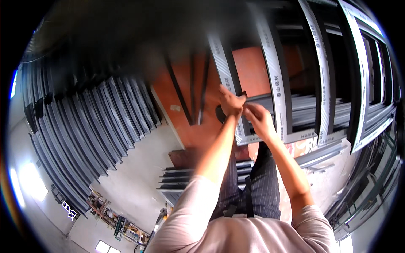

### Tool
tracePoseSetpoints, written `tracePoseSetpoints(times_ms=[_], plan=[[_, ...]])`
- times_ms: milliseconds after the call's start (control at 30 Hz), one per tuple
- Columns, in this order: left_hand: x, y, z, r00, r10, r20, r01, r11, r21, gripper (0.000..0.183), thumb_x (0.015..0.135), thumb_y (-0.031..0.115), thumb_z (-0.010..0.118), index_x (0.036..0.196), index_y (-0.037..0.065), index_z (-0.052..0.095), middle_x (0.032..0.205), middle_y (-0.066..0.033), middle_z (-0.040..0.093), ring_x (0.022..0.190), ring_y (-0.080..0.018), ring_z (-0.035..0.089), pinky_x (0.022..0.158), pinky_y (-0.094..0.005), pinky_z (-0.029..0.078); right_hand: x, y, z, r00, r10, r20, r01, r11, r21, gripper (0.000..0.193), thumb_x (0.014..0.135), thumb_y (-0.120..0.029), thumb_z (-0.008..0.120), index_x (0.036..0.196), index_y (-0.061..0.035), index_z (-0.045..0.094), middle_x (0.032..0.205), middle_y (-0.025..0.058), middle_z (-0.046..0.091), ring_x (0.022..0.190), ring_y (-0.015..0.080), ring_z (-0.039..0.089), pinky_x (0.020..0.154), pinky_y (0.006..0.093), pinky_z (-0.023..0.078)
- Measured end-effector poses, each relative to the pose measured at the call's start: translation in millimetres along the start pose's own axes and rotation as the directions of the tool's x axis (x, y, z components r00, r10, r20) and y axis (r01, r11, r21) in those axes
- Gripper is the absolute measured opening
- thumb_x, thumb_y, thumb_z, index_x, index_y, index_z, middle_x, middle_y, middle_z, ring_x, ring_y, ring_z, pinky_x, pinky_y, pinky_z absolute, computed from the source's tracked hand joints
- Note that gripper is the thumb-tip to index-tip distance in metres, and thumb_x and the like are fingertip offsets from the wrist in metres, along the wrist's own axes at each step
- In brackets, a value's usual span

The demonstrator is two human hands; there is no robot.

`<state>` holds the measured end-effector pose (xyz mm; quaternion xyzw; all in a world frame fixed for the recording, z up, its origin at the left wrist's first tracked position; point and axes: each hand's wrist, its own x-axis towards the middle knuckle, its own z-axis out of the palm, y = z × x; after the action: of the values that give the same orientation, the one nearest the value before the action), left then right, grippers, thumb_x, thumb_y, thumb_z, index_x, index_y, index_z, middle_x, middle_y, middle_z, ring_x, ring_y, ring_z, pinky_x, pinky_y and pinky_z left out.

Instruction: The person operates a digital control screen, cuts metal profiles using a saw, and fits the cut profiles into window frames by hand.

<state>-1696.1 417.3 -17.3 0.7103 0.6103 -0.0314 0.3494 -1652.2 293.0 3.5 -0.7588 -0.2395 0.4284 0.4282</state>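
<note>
A dark metal frame (277,86) with white printed protective film on its bars stands before me. My left hand (231,102) lies over its nearest upright bar (223,63), fingers curled round the bar's edge. Close beside it, just to the right, my right hand (258,118) has thumb and fingers pressed together. Whatever sits in that pinch is too small to make out. A dark piece (244,94) shows at the left hand's fingertips. Left of the left wrist, a black rounded thing (220,114) is partly hidden; its kind cannot be told.
More film-covered frames (357,76) stand at the right. Long rows of dark metal profiles (90,126) fill the left. An orange-red board (181,97) lies behind the bar, with thin dark strips on it. Stacked profiles (175,179) lie near my legs. A dark blur hides the upper left.
</note>
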Motion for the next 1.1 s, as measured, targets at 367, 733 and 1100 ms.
tracePoseSetpoints(times_ms=[367, 733, 1100], plan=[[-54.9, -95.9, 61.1, 1.0, -0.006, -0.021, 0.002, 0.985, -0.175, 0.105, 0.059, 0.015, 0.083, 0.14, -0.007, 0.02, 0.129, -0.0269, 0.044, 0.12, -0.0404, 0.047, 0.105, -0.0418, 0.036, -162.5, 12.3, -69.9, 0.889, 0.457, 0.007, -0.433, 0.836, 0.337, 0.026, 0.096, -0.016, 0.059, 0.112, 0.0032, 0.062, 0.095, 0.0073, 0.067, 0.083, 0.0126, 0.063, 0.075, 0.0264, 0.05], [-116.9, -98.8, 40.9, 0.968, -0.128, 0.214, 0.086, 0.977, 0.195, 0.105, 0.07, 0.038, 0.079, 0.147, 0.0, 0.019, 0.136, -0.0249, 0.047, 0.126, -0.0388, 0.045, 0.104, -0.0458, 0.038, -223.8, 22.6, -95.4, 0.971, 0.199, 0.135, -0.205, 0.978, 0.028, 0.025, 0.094, -0.016, 0.061, 0.11, 0.004, 0.063, 0.094, 0.0121, 0.068, 0.086, 0.0156, 0.065, 0.077, 0.0295, 0.052], [-208.4, 42.3, 24.1, 0.889, 0.458, -0.005, -0.448, 0.872, 0.195, 0.049, 0.079, 0.018, 0.069, 0.122, 0.001, 0.053, 0.116, -0.0206, 0.057, 0.108, -0.0393, 0.055, 0.094, -0.0439, 0.045, -224.6, -21.4, -275.7, 0.899, -0.249, -0.362, 0.072, 0.896, -0.437, 0.013, 0.081, -0.007, 0.063, 0.093, -0.0059, 0.065, 0.085, 0.0162, 0.063, 0.081, 0.037, 0.062, 0.071, 0.0452, 0.051]])
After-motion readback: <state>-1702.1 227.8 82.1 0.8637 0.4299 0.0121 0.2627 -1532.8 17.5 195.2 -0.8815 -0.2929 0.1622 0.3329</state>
